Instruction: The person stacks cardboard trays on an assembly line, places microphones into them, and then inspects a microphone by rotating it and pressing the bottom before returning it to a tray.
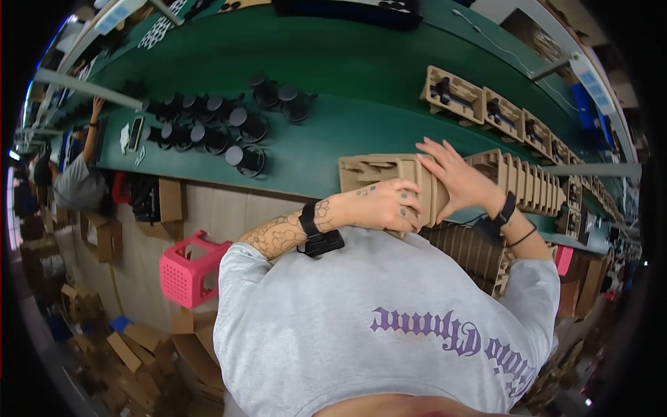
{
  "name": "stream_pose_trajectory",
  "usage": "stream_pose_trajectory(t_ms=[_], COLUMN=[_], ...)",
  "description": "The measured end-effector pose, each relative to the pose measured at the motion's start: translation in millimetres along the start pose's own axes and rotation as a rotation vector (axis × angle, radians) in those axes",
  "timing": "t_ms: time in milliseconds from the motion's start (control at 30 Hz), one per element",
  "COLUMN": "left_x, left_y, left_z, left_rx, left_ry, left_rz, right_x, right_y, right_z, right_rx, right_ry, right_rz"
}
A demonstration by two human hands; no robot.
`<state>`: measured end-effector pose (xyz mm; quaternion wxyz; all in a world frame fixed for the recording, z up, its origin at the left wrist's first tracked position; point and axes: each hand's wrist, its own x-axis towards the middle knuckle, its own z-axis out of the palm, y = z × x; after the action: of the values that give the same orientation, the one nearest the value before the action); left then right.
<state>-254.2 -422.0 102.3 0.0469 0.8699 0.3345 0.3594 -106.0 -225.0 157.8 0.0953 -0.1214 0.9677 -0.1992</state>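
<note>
Close against my body at the green bench's front edge is a brown moulded pulp tray [375, 167], its hollows partly showing. My left hand [390, 206] lies over its near side, fingers bent and together around the edge. Against the tray's right end rests my right hand [458, 177], fingers spread wide and thumb apart. Just right of it, a row of nested pulp trays [524, 184] lies along the bench. More stacked trays [465, 247] sit below my right forearm, partly hidden by it. My hands cover part of the tray's right end.
Several black cylindrical devices [244, 158] stand on the bench [306, 156] to the left. Filled trays [455, 97] line the back right. A pink stool [191, 267] and cardboard boxes [142, 347] are on the floor at left. Another person [80, 184] works at the far left.
</note>
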Motion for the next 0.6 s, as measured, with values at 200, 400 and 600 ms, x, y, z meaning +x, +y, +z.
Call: stream_pose_trajectory(t_ms=[200,400,600], left_x=[-59.1,-101.4,-92.9], left_y=[-15.8,-1.4,-16.1], left_z=[30.6,7.6,30.6], left_rx=[-0.339,-0.526,-0.738], left_ry=[0.212,0.938,0.577], left_rz=[-0.370,-1.257,-1.333], right_x=[-10.3,45.1,59.1], right_y=[4.8,-42.9,-47.8], right_z=[93.1,88.3,85.5], right_rx=[0.227,0.071,-0.053], right_ry=[0.156,0.157,0.130], right_rz=[0.216,0.363,0.395])
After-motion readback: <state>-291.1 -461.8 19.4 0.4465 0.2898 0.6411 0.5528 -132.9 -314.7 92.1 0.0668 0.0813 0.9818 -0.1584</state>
